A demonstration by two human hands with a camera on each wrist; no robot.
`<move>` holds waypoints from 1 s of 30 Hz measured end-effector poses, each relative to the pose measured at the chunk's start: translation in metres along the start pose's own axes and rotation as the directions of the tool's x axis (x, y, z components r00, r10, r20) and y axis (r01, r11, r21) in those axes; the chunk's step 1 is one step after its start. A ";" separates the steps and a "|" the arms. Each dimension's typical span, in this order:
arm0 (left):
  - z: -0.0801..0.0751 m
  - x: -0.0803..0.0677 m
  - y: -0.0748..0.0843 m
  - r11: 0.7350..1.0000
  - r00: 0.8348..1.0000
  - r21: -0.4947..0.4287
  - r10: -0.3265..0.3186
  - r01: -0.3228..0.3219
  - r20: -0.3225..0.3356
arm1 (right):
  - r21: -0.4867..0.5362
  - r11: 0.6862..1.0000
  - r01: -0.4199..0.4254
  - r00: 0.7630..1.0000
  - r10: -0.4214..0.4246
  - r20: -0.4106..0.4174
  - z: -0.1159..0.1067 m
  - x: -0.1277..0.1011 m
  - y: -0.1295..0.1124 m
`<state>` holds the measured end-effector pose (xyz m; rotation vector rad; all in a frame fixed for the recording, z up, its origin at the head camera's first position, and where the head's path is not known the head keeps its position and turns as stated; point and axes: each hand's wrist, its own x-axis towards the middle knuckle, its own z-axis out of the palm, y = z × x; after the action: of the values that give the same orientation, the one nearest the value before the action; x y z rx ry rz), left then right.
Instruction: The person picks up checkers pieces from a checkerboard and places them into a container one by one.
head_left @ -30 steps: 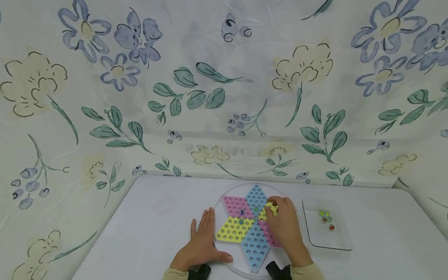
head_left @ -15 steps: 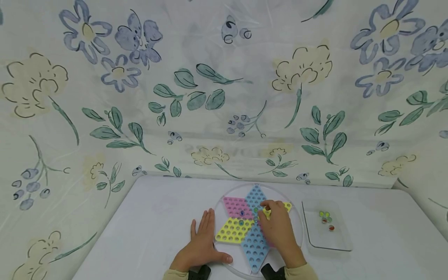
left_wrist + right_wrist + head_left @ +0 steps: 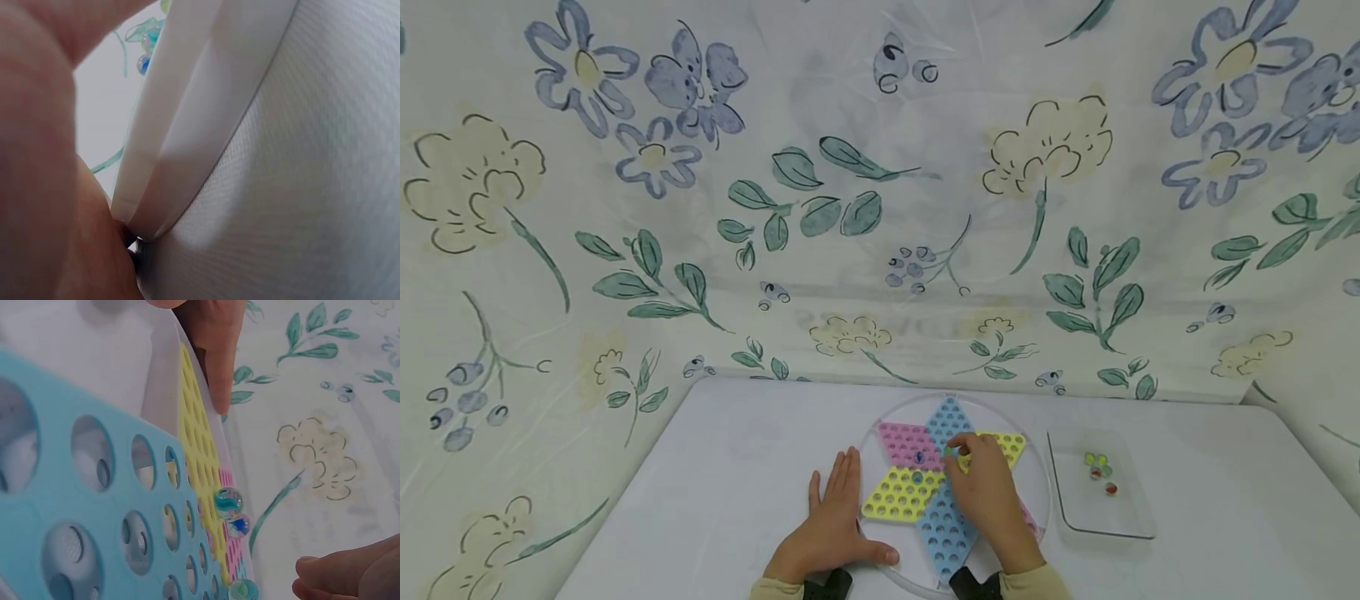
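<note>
A round Chinese checkers board with a pink, yellow and blue star lies on the white table. Glass marbles sit in its holes: a blue marble on pink, a blue-green marble on yellow, a green marble on blue. My left hand lies with straight fingers along the board's left edge, thumb at the rim. Over the star's middle is my right hand, thumb and forefinger bent, tips close by the green marble. From these views I cannot tell whether they hold anything.
To the board's right stands a clear shallow tray with several green and red-white marbles in it. A floral cloth hangs behind the table. Black wrist straps show at the bottom edge.
My right hand has moved left, from the right-hand yellow point to the green marble near the star's middle, uncovering more of that yellow point. My left hand stays put.
</note>
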<state>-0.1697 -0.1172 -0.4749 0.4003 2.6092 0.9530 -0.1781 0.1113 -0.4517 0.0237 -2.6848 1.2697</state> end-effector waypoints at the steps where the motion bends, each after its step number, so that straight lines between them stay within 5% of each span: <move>1: 0.000 0.000 0.000 1.000 1.000 -0.001 -0.001 0.001 0.001 | -0.001 1.000 0.000 1.000 0.000 0.001 0.001 0.000 0.000; 16: 0.000 0.001 -0.002 1.000 1.000 0.028 -0.014 0.014 -0.005 | 0.020 0.994 -0.110 0.993 0.109 0.052 0.006 -0.002 0.002; 30: 0.000 0.001 -0.001 1.000 1.000 0.012 -0.010 0.010 0.002 | 0.053 0.995 -0.082 0.995 0.079 0.062 0.008 -0.003 0.009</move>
<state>-0.1707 -0.1172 -0.4755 0.3907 2.6138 0.9331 -0.1775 0.1104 -0.4642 -0.0406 -2.7260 1.3881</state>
